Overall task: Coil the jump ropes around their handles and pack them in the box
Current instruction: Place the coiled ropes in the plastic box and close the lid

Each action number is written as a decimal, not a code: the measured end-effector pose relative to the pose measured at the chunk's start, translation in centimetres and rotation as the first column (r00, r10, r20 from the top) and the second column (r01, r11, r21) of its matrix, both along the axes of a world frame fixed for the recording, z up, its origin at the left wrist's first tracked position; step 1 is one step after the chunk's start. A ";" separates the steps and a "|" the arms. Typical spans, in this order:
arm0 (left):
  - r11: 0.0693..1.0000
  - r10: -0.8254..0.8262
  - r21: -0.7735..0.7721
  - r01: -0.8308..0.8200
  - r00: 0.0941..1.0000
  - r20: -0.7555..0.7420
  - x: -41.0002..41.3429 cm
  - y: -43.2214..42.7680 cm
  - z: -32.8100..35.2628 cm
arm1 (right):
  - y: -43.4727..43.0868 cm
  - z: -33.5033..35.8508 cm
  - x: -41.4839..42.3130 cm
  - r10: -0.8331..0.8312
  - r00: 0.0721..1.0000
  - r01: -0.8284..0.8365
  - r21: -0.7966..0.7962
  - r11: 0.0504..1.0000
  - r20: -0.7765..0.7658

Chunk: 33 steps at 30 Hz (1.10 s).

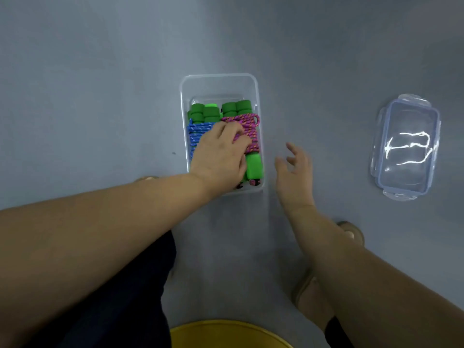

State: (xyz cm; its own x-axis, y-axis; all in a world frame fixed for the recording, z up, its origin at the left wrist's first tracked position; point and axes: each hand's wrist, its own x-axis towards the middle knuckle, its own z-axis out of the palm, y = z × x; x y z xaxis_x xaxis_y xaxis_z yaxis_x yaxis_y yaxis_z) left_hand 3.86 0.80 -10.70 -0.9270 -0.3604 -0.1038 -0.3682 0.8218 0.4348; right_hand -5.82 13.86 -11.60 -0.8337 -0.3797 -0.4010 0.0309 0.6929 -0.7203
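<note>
A clear plastic box (219,81) stands on the grey floor in front of me. Inside lie two coiled jump ropes with green foam handles: a blue rope (195,136) on the left side and a pink rope (247,126) on the right side. My left hand (221,154) reaches into the box and lies on top of both bundles, its fingers bent over the pink coil and hiding the middle of the ropes. Just right of the box, my right hand (293,169) hovers with loosely spread fingers, holding nothing.
The box's clear lid (406,146) with bluish clips lies on the floor well to the right. My feet in sandals (351,231) show below the hands, and the rim of a yellow stool (226,332) sits at the bottom edge.
</note>
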 end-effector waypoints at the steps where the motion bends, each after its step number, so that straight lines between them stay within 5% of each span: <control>1: 0.997 -0.076 0.004 0.076 0.996 -0.047 -1.3 0.7 0.4 | 1.4 -0.4 -1.0 -0.082 0.996 0.081 0.069 0.994 0.016; 3: 0.975 -0.217 0.036 0.221 0.972 -0.090 -4.2 3.1 1.2 | 4.8 -1.1 -3.5 -0.172 0.985 0.166 0.228 0.959 0.010; 6: 0.936 -0.305 0.225 0.271 0.943 0.131 -9.7 8.4 1.4 | 11.3 -1.3 -8.1 -0.195 0.977 0.215 0.425 0.879 -0.091; 8: 0.916 -0.298 0.358 0.181 0.904 0.305 -12.9 11.8 0.8 | 14.9 -1.3 -11.0 -0.169 0.975 0.219 0.515 0.829 -0.143; 13: 0.836 -0.180 0.542 -0.085 0.891 0.417 -18.0 17.5 -1.6 | 19.1 -2.9 -16.5 0.042 0.997 0.009 0.655 0.756 -0.062; 18: 0.694 -0.013 0.626 -0.355 0.863 0.504 -20.2 19.7 -4.0 | 19.5 -5.5 -17.1 0.143 0.989 -0.084 0.650 0.755 -0.039; 23: 0.559 0.271 0.622 -0.548 0.830 0.488 -21.4 19.4 -5.5 | 19.8 -5.1 -12.1 0.477 0.872 -0.335 0.580 0.743 -0.107; 25: 0.503 0.290 0.645 -0.575 0.816 0.501 -22.1 19.3 -5.6 | 20.2 -4.7 -12.7 0.345 0.913 -0.230 0.421 0.877 -0.218; 27: 0.463 0.280 0.669 -0.581 0.813 0.511 -22.6 19.5 -5.4 | 20.5 -4.8 -15.4 0.007 0.952 0.099 0.327 0.940 -0.307; 30: 0.384 0.271 0.704 -0.597 0.802 0.532 -23.1 19.9 -5.4 | 21.8 -6.1 -19.8 -0.536 0.834 0.535 0.428 0.728 -0.129; 33: 0.262 0.256 0.746 -0.612 0.789 0.558 -22.9 20.2 -5.3 | 22.9 -7.1 -20.4 -0.691 0.720 0.603 0.436 0.668 0.064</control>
State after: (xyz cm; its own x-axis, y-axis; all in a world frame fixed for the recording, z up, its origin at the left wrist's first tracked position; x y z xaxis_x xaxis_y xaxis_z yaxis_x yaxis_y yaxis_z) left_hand -19.02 20.96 -15.96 -0.5157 -0.2354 -0.8238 -0.7744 -0.2834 0.5657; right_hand -26.25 36.72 -18.66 -0.6912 0.4330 -0.5786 0.6877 0.6403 -0.3422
